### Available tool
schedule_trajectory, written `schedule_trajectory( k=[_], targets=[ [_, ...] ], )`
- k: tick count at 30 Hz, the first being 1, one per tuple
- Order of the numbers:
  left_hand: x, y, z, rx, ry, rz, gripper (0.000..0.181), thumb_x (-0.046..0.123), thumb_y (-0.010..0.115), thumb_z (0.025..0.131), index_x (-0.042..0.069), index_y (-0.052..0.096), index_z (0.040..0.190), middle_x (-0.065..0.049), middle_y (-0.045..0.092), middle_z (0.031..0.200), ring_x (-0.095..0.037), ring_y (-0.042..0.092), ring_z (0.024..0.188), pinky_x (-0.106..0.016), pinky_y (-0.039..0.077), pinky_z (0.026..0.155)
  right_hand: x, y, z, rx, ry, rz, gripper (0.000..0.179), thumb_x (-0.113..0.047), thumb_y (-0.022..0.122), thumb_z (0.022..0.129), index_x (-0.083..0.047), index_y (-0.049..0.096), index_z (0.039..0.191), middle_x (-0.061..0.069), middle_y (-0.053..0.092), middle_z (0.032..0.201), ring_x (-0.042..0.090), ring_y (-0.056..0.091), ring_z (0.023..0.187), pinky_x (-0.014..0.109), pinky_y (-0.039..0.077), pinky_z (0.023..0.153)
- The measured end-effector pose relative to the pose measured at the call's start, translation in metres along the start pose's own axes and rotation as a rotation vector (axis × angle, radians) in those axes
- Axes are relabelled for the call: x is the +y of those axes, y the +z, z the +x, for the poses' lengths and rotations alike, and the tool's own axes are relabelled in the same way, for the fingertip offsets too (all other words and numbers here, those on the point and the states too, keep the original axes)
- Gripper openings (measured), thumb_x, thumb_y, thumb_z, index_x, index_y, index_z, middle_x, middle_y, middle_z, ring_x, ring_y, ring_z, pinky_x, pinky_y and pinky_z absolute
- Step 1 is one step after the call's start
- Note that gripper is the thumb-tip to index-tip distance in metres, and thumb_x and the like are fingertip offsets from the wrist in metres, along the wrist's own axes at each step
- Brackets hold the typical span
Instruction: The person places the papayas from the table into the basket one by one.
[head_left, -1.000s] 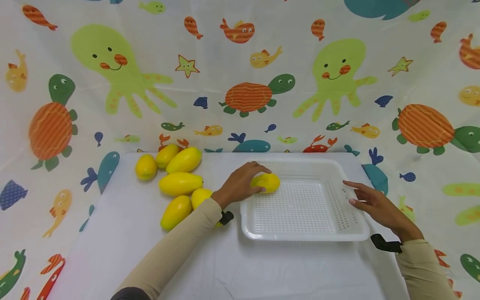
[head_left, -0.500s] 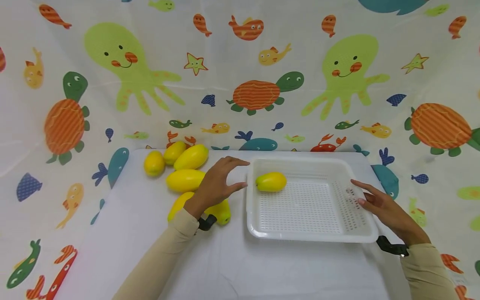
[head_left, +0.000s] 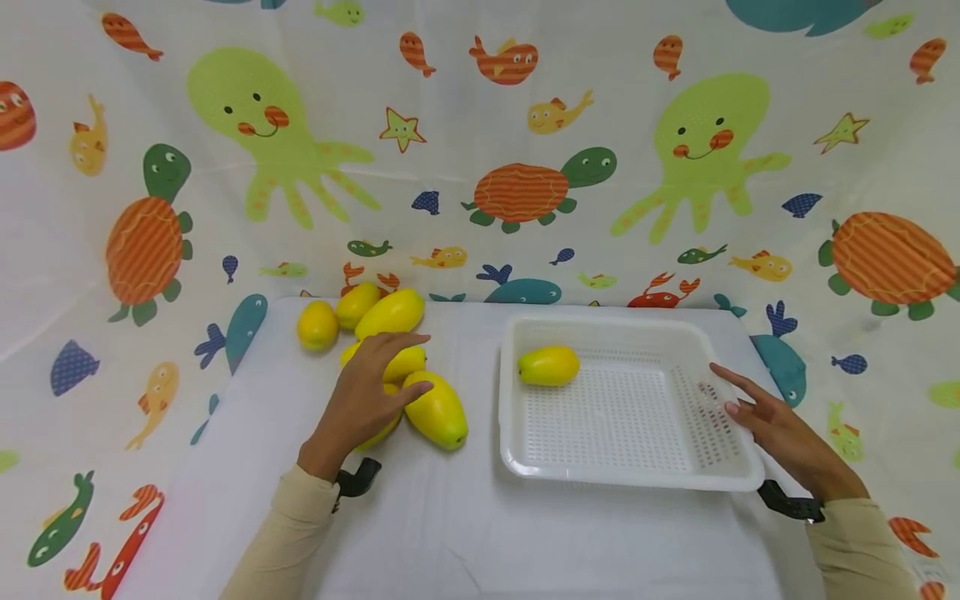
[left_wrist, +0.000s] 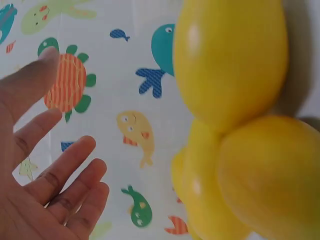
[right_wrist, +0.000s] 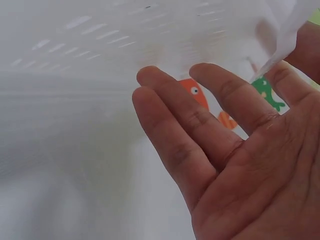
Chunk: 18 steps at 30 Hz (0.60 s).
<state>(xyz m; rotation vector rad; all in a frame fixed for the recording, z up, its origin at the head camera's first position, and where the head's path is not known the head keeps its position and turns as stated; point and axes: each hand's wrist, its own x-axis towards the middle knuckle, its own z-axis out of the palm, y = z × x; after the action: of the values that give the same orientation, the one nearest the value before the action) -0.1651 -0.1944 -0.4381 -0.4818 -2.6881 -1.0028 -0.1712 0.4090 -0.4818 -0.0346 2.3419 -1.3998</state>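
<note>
My left hand (head_left: 363, 392) is over the group of papaya-like fruit, fingers spread and nothing in them. Beside its thumb lies a smooth yellow fruit (head_left: 437, 412) with a greenish tip. Another fruit (head_left: 405, 363) shows partly behind the fingers, and one more is mostly hidden under the hand. In the left wrist view, large yellow fruit (left_wrist: 232, 60) fill the right side, apart from the fingers. My right hand (head_left: 787, 437) holds the right rim of the white perforated basket (head_left: 630, 477), thumb over the rim, fingers (right_wrist: 175, 145) outside the wall. One yellow fruit (head_left: 551, 367) lies inside, at left.
More yellow fruit (head_left: 390, 314) lie toward the back left of the white-covered table (head_left: 450, 533). A cloth curtain (head_left: 465, 108) printed with sea animals hangs right behind the table. Each wrist wears a black strap (head_left: 358, 479).
My left hand has let go of the fruit in the basket and moved left over the group on the table. The right hand stays at the rim. The head view has shifted slightly left.
</note>
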Motion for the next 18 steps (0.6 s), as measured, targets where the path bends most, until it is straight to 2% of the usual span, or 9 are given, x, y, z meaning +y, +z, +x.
schedule_trajectory(
  k=[3,6,11,18],
  targets=[
    [-0.011,-0.006,-0.017,0.033,-0.035,0.009,0.06,0.032,0.087,0.09,0.021,0.064,0.145,-0.006,0.063,0.148,-0.032,0.054,0.139,-0.063,0.041,0.119,0.003,0.0,0.0,0.0,-0.014,0.028,0.067,-0.039,0.048,0.114,-0.045,0.012,0.17,-0.003,0.05,0.156,0.013,0.074,0.114,0.044,0.066,0.089],
    [-0.023,-0.008,-0.037,0.033,-0.107,0.021,0.063,0.034,0.087,0.09,0.018,0.062,0.145,-0.01,0.063,0.149,-0.036,0.052,0.141,-0.068,0.039,0.119,0.006,0.002,0.0,-0.011,-0.036,0.06,0.067,-0.035,0.048,0.114,-0.044,0.012,0.17,-0.028,0.053,0.139,0.009,0.074,0.113,0.046,0.066,0.088],
    [-0.04,-0.007,-0.06,0.008,-0.218,0.029,0.069,0.036,0.086,0.09,0.014,0.058,0.15,-0.016,0.058,0.152,-0.042,0.05,0.141,-0.073,0.038,0.117,0.006,0.004,0.0,-0.02,-0.043,0.097,0.067,-0.033,0.048,0.115,-0.044,0.012,0.17,-0.031,0.057,0.135,0.01,0.075,0.112,0.049,0.066,0.087],
    [-0.055,0.005,-0.071,-0.045,-0.285,0.014,0.074,0.04,0.085,0.091,0.015,0.053,0.153,-0.016,0.055,0.154,-0.04,0.055,0.136,-0.064,0.051,0.11,0.002,0.008,0.003,-0.036,-0.022,0.122,0.066,-0.036,0.048,0.114,-0.046,0.013,0.169,-0.027,0.05,0.139,0.012,0.074,0.115,0.049,0.065,0.09]
  ],
)
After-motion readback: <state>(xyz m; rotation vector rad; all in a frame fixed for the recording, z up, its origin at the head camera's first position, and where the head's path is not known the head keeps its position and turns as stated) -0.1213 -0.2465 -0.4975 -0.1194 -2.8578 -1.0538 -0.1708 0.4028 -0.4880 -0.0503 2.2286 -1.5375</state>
